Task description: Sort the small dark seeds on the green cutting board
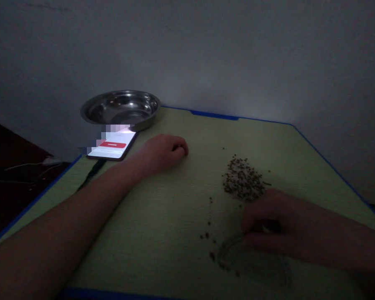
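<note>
On the desk (162, 241), we are seeing a steel bowl (125, 116) at the far left corner. Our left hand (162, 154) is curling loosely left of centre; our right hand (283, 218) is half-closing over a clear dish (259, 268) towards the near right corner, its hold unclear. A phone (111, 146) is lying by the left edge, dark grains (243, 181) right of centre.

Probably a domestic room, dimly lit; plain bare wall (206, 54); small blue-edged surface (162, 229) bearing a steel basin (121, 106) and a lit phone (112, 143).
</note>
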Tool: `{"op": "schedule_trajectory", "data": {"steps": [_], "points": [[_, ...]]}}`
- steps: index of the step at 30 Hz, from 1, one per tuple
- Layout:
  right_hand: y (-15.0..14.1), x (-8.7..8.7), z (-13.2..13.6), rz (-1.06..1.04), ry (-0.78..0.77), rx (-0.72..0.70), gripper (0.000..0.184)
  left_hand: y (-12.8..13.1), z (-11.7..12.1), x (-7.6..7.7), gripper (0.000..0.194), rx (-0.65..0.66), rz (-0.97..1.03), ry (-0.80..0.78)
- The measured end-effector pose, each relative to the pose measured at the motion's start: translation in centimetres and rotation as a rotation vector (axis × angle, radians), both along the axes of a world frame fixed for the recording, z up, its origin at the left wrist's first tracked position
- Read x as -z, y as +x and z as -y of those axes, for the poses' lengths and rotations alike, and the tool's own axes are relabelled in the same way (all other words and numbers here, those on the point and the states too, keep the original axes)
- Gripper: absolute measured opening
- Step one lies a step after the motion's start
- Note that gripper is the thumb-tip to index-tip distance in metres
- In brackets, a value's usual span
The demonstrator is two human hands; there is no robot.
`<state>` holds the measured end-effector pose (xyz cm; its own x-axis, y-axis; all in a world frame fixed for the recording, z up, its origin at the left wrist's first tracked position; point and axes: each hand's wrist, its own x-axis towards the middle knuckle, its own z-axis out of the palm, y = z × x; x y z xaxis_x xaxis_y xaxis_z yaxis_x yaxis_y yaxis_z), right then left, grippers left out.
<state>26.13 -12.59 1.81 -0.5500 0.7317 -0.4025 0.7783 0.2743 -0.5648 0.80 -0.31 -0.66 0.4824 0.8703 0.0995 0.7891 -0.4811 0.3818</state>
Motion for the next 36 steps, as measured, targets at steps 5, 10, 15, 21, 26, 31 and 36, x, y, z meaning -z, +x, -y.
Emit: {"op": "schedule_trajectory", "data": {"steps": [5, 10, 15, 21, 26, 31, 36], "points": [[0.43, 0.06, 0.13, 0.018, 0.039, 0.016, 0.023, -0.05, 0.00, 0.08, 0.033, 0.004, 0.007, -0.002], [0.47, -0.14, 0.17, 0.020, 0.001, 0.010, 0.022, -0.11, -0.03, 0.10, 0.031, 0.005, 0.007, 0.012], [0.18, -0.03, 0.35, 0.001, -0.003, 0.011, 0.020, -0.10, 0.00, 0.03, 0.031, 0.011, 0.010, 0.001], [0.43, -0.02, 0.14, -0.013, 0.014, 0.024, 0.022, -0.07, 0.05, 0.02, 0.032, 0.014, 0.011, 0.008], [0.14, -0.26, 0.30, -0.036, -0.004, 0.023, 0.019, -0.04, 0.01, 0.01, 0.031, 0.002, 0.016, 0.001], [-0.05, 0.00, 0.28, -0.024, 0.012, -0.010, 0.020, -0.04, 0.06, -0.07, 0.032, 0.007, 0.003, -0.007], [0.52, 0.17, -0.19, 0.002, 0.020, 0.028, 0.022, -0.04, 0.16, -0.07, 0.031, 0.013, 0.012, 0.007]]}}
